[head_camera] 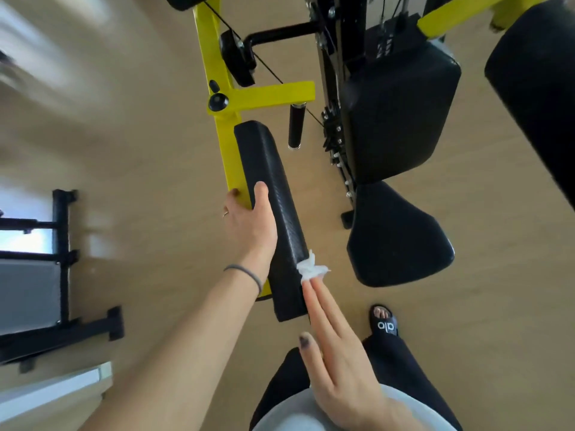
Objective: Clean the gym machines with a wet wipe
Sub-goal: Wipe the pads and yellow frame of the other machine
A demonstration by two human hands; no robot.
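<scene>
A crumpled wet wipe point(312, 268) is pressed against the near right edge of the long black pad point(273, 213), at about 5 o'clock from centre, under the straight fingertips of the right hand point(339, 362). The pad's far left side and yellow frame point(231, 157) are gripped by the left hand point(249, 225), thumb over the top. With so small a purchase, the wipe could slip off the edge and fall. "alo" is read on the slide sandal point(385, 321).
</scene>
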